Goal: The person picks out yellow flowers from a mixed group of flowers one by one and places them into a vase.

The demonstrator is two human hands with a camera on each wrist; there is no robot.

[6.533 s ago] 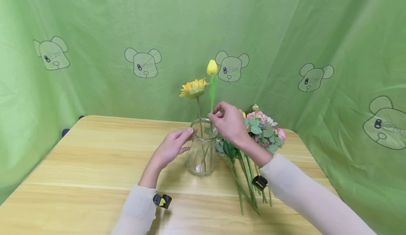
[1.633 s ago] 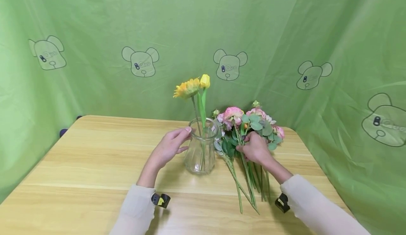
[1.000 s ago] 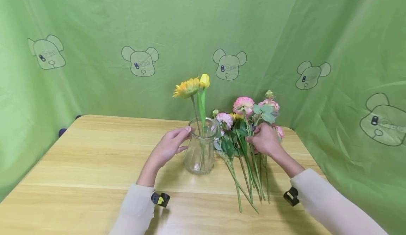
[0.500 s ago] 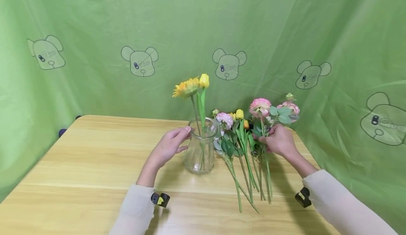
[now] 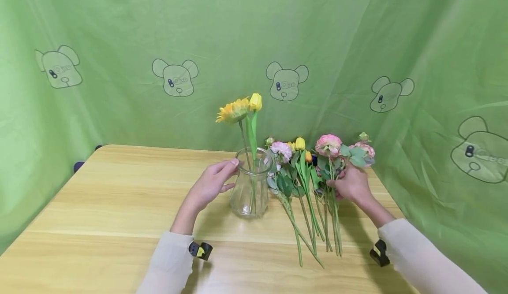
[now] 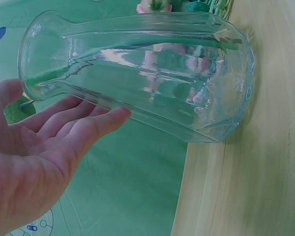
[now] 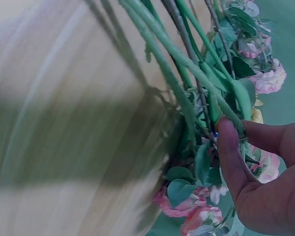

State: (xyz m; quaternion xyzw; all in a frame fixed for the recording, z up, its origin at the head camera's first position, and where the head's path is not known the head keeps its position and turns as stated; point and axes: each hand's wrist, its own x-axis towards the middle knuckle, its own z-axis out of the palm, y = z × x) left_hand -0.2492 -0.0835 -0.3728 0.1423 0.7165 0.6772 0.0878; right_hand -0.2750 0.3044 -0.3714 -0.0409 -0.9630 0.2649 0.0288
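A clear glass vase [image 5: 249, 197] stands upright, holding a yellow sunflower-like bloom [image 5: 233, 111] and a yellow tulip [image 5: 255, 102]. My left hand [image 5: 214, 179] touches the vase's left side with extended fingers, its thumb at the rim. In the left wrist view the fingertips [image 6: 120, 114] lie against the glass. To the right, my right hand [image 5: 351, 183] pinches the green stem [image 7: 206, 83] of a pink flower [image 5: 328, 146] between thumb and finger. Another pink bloom [image 5: 364, 152] with grey-green leaves is beside that hand; whether it is held too is hard to tell.
Between vase and right hand, several flowers lie on the wooden table [image 5: 131, 206]: a pale pink one [image 5: 281, 149], yellow tulips [image 5: 300, 143] and an orange tulip [image 5: 308, 156]. Their stems [image 5: 305, 236] point toward the front. A green curtain [image 5: 222, 29] surrounds the table.
My right hand has let go of the yellow tulip, now in the vase, and taken hold of a pink flower's stem. It moved this right, then slightly down, uncovering tulips. The left hand stays put.
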